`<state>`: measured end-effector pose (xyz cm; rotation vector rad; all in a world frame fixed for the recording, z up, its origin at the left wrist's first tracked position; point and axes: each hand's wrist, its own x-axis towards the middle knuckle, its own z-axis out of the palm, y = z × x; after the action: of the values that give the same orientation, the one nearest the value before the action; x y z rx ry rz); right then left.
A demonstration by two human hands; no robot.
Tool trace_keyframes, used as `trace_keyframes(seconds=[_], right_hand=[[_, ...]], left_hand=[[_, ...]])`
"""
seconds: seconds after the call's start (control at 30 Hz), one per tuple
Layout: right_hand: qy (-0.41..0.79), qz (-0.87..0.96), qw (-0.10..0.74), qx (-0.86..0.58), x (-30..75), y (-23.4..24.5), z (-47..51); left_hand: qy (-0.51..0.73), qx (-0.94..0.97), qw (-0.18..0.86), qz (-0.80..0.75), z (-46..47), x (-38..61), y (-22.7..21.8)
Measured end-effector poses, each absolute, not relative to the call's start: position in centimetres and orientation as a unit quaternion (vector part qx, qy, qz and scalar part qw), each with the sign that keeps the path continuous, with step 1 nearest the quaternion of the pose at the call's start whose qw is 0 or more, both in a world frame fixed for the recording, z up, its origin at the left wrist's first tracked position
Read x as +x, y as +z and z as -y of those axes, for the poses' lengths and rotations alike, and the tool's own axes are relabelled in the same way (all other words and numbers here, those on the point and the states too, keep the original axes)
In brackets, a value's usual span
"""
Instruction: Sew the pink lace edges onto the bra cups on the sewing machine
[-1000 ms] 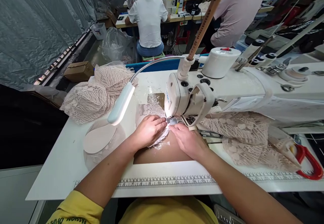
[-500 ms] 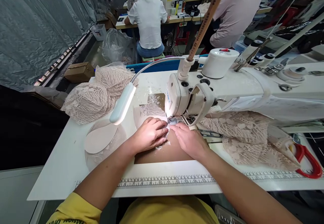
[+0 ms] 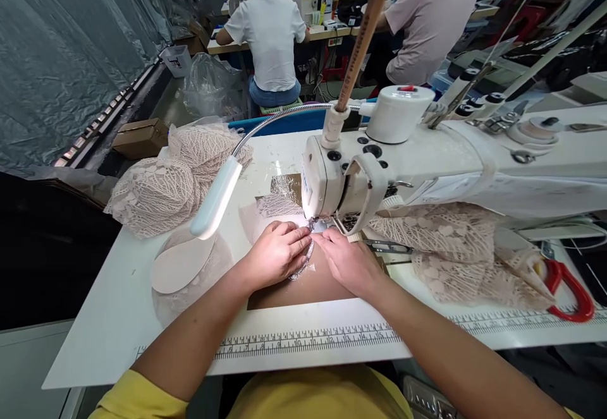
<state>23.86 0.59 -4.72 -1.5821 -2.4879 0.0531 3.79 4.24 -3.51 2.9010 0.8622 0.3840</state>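
Observation:
My left hand [image 3: 277,251] lies flat on a piece of pale lace fabric [image 3: 272,205], fingers together, pressing it down just left of the needle of the white sewing machine [image 3: 427,153]. My right hand [image 3: 348,261] presses the same lace from the right, its fingertips at the presser foot. The lace runs under the machine head and out behind it. Most of the piece beneath my hands is hidden.
A stack of lace bra cups [image 3: 164,182] sits at the back left of the white table [image 3: 118,305]. A gooseneck lamp [image 3: 215,201] hangs over a foam pad [image 3: 183,270]. More lace [image 3: 450,255], snips [image 3: 389,246] and red-handled scissors [image 3: 569,286] lie right. Two people sew at machines behind.
Both hands have slid a little towards me and closer together with the lace as it feeds under the needle. The view has shifted slightly.

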Motion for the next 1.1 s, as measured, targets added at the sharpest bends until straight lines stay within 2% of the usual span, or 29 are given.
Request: trace_keyframes(seconds=[0.4,0.87,1.1], right_hand=[[0.038,0.877,0.109,-0.466,24.04,-4.32,-0.29],[-0.009,0.835,0.078,-0.544,23.69,-4.37,-0.54],[0.011,0.835,0.113,-0.539,24.28,-4.75,-0.34]], left_hand=[[0.138,0.946,0.063,-0.285,-4.37,3.3,-3.54],[0.146,0.936,0.059,-0.315,-4.37,3.53,-3.84],[0.189,0.935,0.093,-0.284,-4.31,3.34,-3.57]])
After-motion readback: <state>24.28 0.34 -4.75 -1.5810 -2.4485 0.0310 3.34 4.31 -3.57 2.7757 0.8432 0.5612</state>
